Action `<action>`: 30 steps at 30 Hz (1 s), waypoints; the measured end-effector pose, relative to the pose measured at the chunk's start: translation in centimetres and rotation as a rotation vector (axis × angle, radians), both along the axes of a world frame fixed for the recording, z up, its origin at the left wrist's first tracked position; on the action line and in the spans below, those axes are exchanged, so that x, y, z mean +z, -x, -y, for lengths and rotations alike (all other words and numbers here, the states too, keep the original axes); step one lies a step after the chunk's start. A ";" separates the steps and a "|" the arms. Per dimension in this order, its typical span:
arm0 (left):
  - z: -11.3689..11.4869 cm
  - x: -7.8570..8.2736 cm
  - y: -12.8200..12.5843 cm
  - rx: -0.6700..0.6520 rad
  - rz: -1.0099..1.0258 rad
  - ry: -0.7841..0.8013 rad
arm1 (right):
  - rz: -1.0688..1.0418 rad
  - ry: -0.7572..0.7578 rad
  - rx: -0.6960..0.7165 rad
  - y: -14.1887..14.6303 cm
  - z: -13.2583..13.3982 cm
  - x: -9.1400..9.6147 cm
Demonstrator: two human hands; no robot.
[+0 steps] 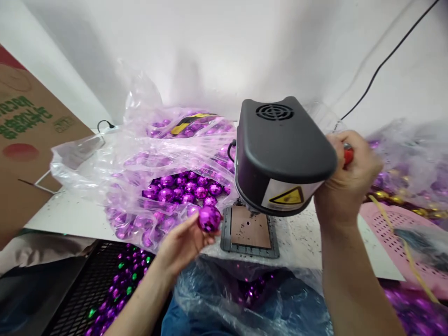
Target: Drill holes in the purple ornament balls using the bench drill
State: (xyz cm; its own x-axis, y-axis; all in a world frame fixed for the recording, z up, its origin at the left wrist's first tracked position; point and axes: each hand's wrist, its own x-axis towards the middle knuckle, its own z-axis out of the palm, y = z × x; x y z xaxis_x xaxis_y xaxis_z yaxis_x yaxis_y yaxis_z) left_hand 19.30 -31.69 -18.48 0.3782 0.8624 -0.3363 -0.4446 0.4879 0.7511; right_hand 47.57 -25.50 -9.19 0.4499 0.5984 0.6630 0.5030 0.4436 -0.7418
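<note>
My left hand (187, 240) pinches a shiny purple faceted ball (209, 219) between thumb and fingers, just left of the press base. A dark grey bench press (280, 144), with a round vent on top and a yellow warning label, stands in the middle. On its base lies a square brown plate (250, 227) with a small hole in its centre. My right hand (350, 172) is wrapped round a red-ended handle (348, 155) at the machine's right side. Behind my left hand, more purple balls (191, 186) fill an open clear plastic bag (140, 149).
A cardboard box (35, 135) stands at far left. Below it, a black mesh crate (73, 289) holds purple and green beads. To the right sits a pink perforated basket (388, 233) near bagged purple and gold beads. Dark shavings dot the white table (308, 238). Clear plastic covers my lap.
</note>
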 end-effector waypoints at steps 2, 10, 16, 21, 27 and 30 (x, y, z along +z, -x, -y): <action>1.9 -2.0 -2.5 -0.050 0.186 0.168 | 0.004 0.003 0.012 0.0 0.1 -0.1; 2.7 -6.1 -6.4 -0.064 0.259 0.261 | -0.003 -0.004 0.045 -0.3 -0.2 -0.1; 2.1 -5.3 -5.2 -0.029 0.130 0.142 | 0.024 -0.031 0.021 -0.2 -0.1 0.1; 1.3 -4.7 -4.7 -0.073 0.008 0.032 | 0.044 -0.060 0.001 -0.2 -0.2 0.2; -0.1 -6.0 -6.2 0.062 -0.514 -0.378 | 0.073 -0.071 -0.019 -0.2 -0.4 -0.1; -0.8 -7.2 -7.3 0.100 -0.692 -0.619 | 0.079 -0.110 -0.014 -0.3 -0.5 -0.4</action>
State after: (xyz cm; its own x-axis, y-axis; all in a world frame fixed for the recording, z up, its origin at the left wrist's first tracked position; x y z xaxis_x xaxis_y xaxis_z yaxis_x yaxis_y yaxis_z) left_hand 26.57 -30.93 -25.70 0.1797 0.9812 0.0708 0.1808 -0.1037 0.9780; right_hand 47.90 -24.95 -9.59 0.4013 0.5138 0.7583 0.5649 0.5128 -0.6465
